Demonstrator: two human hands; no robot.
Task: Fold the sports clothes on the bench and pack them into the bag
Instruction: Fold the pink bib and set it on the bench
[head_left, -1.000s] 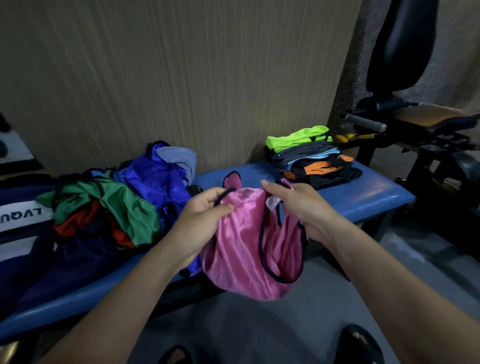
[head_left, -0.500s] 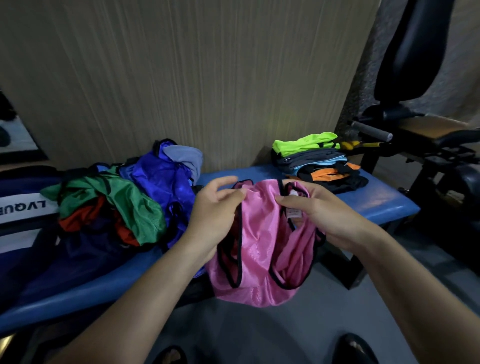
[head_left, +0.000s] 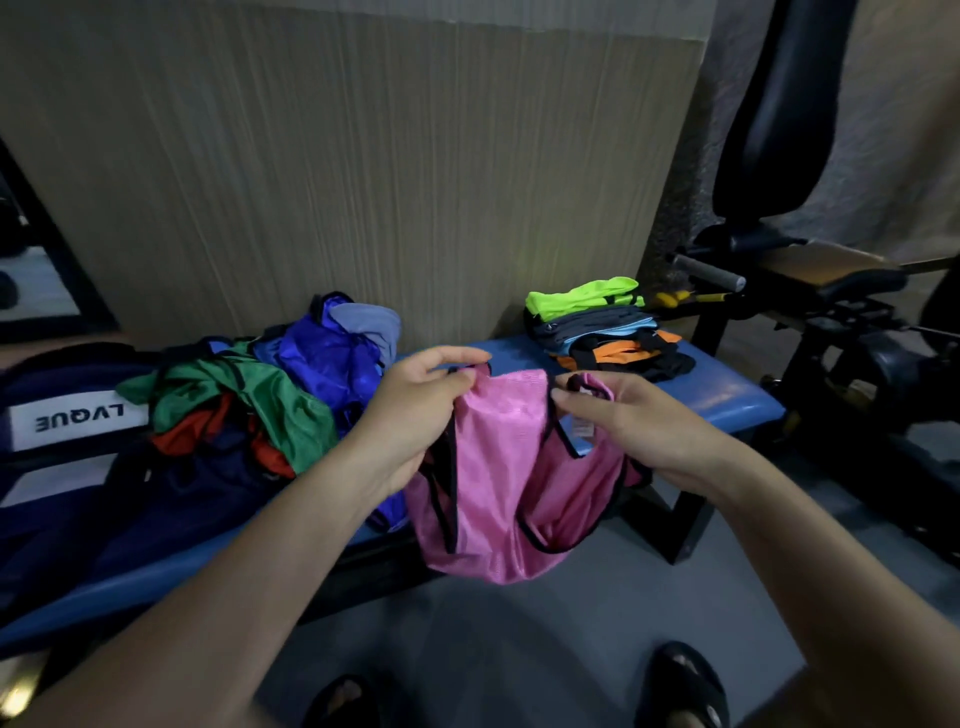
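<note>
Partway: folded stack (head_left: 605, 332) sits at bench (head_left: 727, 400) far end, unfolded heap (head_left: 270, 395) waits by bag (head_left: 67, 415) w/ nothing visibly packed, while left hand (head_left: 415, 415) & right hand (head_left: 639, 431) pinch pink vest (head_left: 514, 467) straps, held up in front of bench.

Dim indoor light throughout; corners fall into deep shadow. Wide-angle distortion bends the wall panel (head_left: 363, 171) edges. Slight softness overall, with no glare.
</note>
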